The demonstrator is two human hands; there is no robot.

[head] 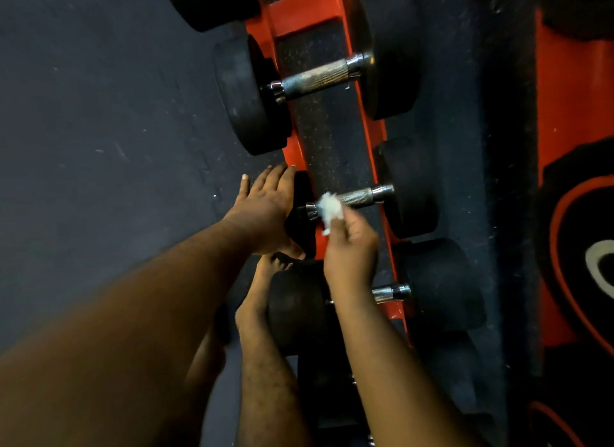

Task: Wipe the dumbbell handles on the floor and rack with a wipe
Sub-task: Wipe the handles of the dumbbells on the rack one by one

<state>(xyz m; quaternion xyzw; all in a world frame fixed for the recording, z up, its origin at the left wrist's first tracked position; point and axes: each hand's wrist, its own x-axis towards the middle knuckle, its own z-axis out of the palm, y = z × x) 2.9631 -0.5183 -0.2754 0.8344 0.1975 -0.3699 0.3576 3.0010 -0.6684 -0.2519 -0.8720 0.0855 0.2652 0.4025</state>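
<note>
A small dumbbell lies across the red rack (pixel 299 21), its chrome handle (pixel 357 197) showing in the middle. My right hand (pixel 352 243) pinches a crumpled white wipe (pixel 329 209) against the left end of that handle. My left hand (pixel 265 210) rests flat, fingers straight, on the dumbbell's left black weight head, mostly hiding it. A larger dumbbell with a knurled handle (pixel 315 77) sits further up the rack. A third dumbbell (pixel 392 293) sits nearer me, with my right forearm crossing its handle.
Dark rubber floor (pixel 99 114) stretches to the left. My bare foot (pixel 262 287) stands beside the rack under my arms. A dark speckled mat (pixel 465 147) and a red and black surface (pixel 571 114) run along the right. Another black weight (pixel 206 1) sits at the top.
</note>
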